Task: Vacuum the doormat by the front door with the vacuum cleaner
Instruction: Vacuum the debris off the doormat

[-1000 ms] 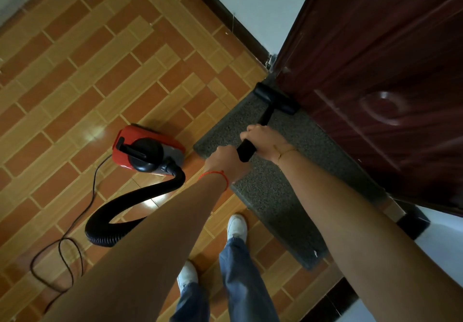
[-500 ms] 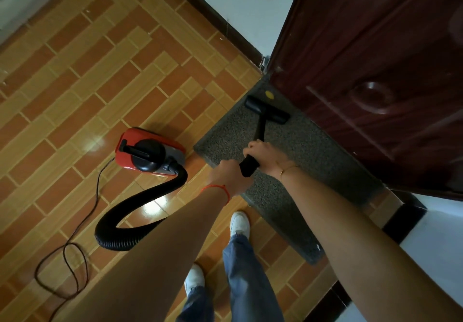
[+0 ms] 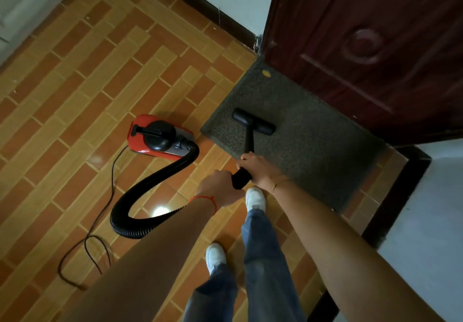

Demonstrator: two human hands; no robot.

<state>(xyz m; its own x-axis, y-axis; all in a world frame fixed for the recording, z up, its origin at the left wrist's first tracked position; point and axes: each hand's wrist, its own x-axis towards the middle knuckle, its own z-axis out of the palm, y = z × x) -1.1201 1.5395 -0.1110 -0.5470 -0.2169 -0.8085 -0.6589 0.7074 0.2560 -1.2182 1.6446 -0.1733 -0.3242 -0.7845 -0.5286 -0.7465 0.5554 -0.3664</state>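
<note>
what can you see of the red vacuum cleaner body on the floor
The canister vacuum body is a compact glossy red shell, plastic by its look, with a black domed top, a black carry handle and a grey section at the hose end. It lies on the tiled floor just left of the doormat, apart from it. A black ribbed hose leaves its right end and loops toward the hands. A thin black power cord trails from its left side across the tiles.

red vacuum cleaner (image 3: 160,137), speckled grey doormat (image 3: 308,141)
</note>
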